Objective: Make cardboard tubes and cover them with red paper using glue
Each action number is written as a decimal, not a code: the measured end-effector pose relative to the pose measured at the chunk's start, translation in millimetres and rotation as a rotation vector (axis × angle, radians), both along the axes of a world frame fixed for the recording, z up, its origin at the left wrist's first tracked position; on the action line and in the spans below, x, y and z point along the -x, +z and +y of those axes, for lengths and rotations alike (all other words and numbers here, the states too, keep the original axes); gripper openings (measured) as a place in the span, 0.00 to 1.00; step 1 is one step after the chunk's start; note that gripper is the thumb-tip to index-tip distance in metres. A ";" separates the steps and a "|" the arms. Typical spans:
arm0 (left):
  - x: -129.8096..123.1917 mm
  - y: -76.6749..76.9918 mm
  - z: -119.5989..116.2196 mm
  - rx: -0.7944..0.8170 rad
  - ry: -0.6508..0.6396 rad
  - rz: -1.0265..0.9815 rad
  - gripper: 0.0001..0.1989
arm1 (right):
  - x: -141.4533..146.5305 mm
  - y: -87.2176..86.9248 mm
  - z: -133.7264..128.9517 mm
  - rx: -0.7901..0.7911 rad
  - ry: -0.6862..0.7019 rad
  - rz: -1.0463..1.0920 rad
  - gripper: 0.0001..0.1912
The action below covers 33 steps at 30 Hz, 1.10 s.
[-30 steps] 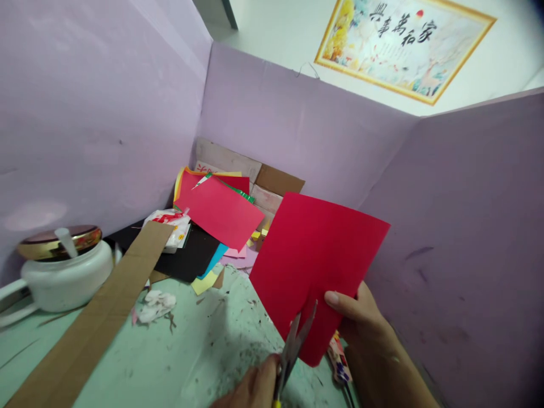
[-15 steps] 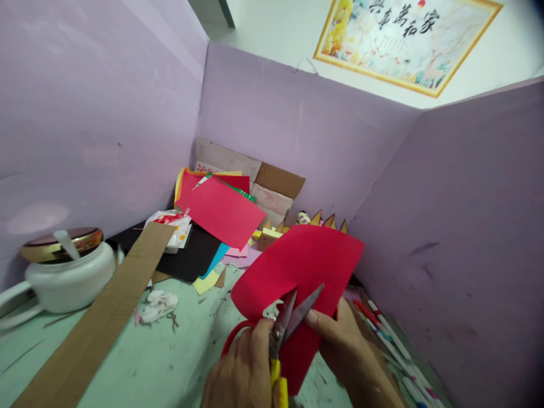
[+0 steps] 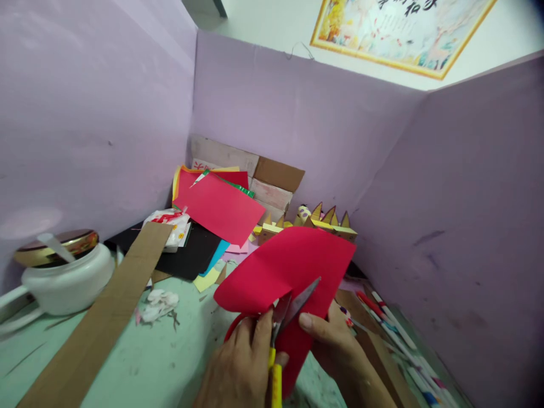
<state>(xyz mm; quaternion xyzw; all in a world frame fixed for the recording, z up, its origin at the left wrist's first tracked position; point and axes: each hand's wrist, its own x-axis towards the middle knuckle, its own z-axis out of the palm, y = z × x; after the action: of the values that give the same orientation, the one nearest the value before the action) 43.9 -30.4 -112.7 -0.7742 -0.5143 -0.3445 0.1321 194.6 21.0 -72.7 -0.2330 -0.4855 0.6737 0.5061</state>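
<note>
My left hand [image 3: 240, 362] is wrapped round the handles of scissors [image 3: 298, 300], one red and one yellow. The blades stand apart, with a sheet of red paper [image 3: 297, 258] between them. That sheet is curved, and its left part bends down over the scissors. On the right, my right hand [image 3: 335, 340] pinches the lower part of the same paper, thumb on top, close to the blade. The fingers beneath the paper are hidden.
A cardboard strip [image 3: 106, 306] and a white pot [image 3: 68, 283] are at the left. Coloured sheets [image 3: 221, 207] and black paper [image 3: 187, 252] lie behind. Markers [image 3: 395, 323] line the right side; crown-like yellow pieces [image 3: 329, 218] stand at the back. Purple walls [image 3: 297, 124] surround the table.
The red paper and both hands have shifted slightly left. The left part of the sheet now droops lower over the scissors. The camera view has moved a little.
</note>
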 end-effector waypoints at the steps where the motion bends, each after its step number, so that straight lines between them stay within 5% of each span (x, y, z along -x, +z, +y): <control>1: 0.2 -0.2 1.6 -0.008 0.006 0.006 0.20 | 0.5 -1.1 1.0 -0.011 0.002 0.006 0.26; 17: -10.2 -15.0 17.3 -0.116 0.150 0.166 0.18 | -2.5 -16.6 13.3 0.055 -0.109 0.080 0.20; 25: -2.9 -7.3 16.3 0.004 0.002 0.127 0.16 | -5.2 -14.3 15.2 0.085 -0.082 0.080 0.20; 33: -1.4 -0.3 17.0 0.050 -0.012 0.061 0.13 | -3.3 -12.8 11.9 0.003 -0.107 0.052 0.22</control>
<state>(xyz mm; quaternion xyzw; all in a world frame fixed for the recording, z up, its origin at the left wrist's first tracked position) 45.3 -13.4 -112.9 -0.7905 -0.5138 -0.3085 0.1262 197.9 33.0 -85.5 -0.2420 -0.4581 0.6522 0.5533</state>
